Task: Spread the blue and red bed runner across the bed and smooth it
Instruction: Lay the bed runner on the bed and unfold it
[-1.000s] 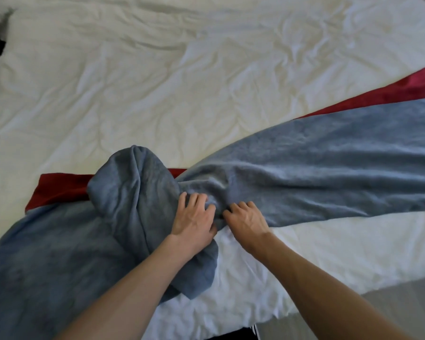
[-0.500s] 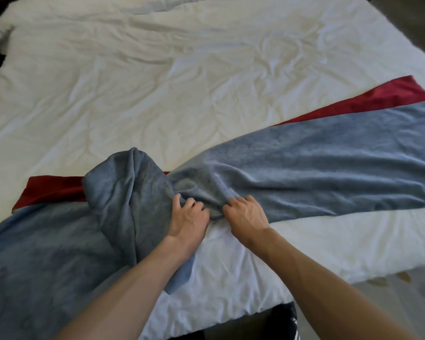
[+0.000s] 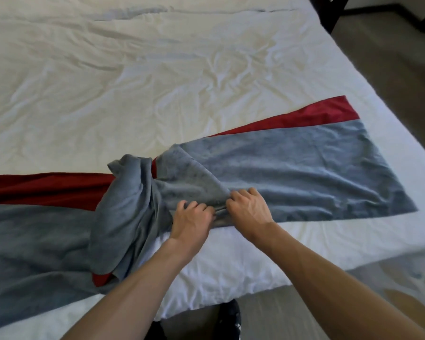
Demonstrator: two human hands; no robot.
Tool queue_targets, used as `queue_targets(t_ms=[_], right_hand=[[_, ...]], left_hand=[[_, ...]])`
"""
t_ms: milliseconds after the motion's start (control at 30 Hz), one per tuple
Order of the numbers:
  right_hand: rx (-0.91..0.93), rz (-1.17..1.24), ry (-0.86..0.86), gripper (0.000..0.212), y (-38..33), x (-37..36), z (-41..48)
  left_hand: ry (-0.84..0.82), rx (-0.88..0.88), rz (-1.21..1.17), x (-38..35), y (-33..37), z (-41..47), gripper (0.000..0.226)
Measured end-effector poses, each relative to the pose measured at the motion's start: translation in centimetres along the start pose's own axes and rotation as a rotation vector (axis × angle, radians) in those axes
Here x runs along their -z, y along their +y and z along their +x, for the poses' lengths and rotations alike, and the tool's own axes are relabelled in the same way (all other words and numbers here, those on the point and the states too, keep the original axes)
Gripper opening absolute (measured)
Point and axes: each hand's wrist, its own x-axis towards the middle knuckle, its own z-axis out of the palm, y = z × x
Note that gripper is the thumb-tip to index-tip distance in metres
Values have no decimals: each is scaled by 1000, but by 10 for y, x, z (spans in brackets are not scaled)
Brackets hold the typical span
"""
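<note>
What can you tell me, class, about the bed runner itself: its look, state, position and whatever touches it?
The bed runner is a long strip of soft, fuzzy-looking grey-blue cloth with a dark red band along its far edge. It lies across the white bed: flat toward the right end, bunched and twisted into a hump at the middle, rumpled on the left. The left hand and right hand both pinch its near edge by the twist.

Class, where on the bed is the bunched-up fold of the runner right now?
In the head view the bunched fold sits near the bed's near edge, left of centre, just left of the left hand.
</note>
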Motion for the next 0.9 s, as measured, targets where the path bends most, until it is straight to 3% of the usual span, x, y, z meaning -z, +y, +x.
queue_targets(t_ms=[133, 300, 533, 633, 767, 900], right_hand=[[-12, 11, -78, 18, 11, -19, -16], [-24, 45, -56, 25, 11, -36, -22], [22, 75, 3, 25, 21, -35, -19], [81, 64, -22, 15, 32, -35, -23], [149, 14, -16, 13, 64, -26, -21], [196, -45, -69, 16, 107, -18, -27]], left_hand=[[-121, -2, 9, -11, 17, -2, 14], [-232, 23, 64, -20, 11, -5, 24], [-167, 76, -18, -24, 21, -10, 19], [-173, 72, -70, -25, 30, -9, 6], [-84, 121, 4, -30, 54, 7, 24], [-78, 210, -45, -27, 97, 27, 4]])
